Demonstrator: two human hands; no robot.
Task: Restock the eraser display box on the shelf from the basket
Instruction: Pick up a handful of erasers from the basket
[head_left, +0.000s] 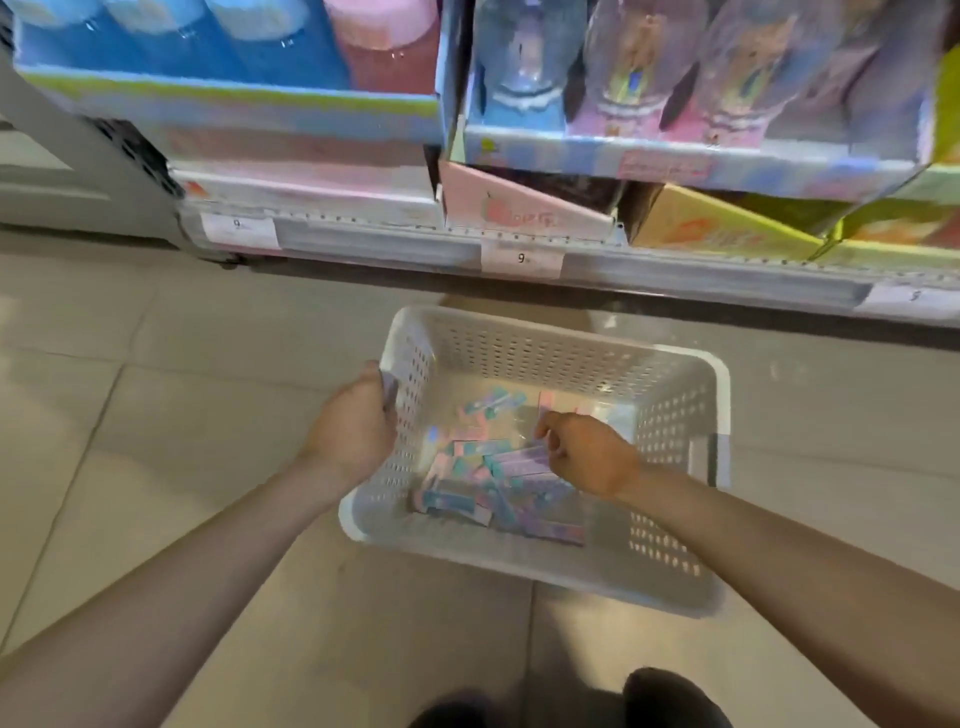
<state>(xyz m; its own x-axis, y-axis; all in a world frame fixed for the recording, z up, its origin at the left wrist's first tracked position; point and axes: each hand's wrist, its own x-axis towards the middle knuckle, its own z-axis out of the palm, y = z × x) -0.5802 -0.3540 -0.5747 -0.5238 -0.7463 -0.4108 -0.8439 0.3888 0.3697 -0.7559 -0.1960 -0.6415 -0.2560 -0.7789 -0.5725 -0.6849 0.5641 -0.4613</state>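
Restocking underway: right hand (587, 454) pinches erasers (498, 473) inside basket (675, 415), lower centre; left hand (358, 421) clasps several at the rim; many remain; box (519, 208) above.

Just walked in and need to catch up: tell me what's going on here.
A person is crouched over a white perforated basket on the floor in front of a shop shelf. The left hand grips what look like a few erasers at the basket's left rim. The right hand reaches into the pile of pastel erasers inside. Which shelf box they are meant for is unclear.
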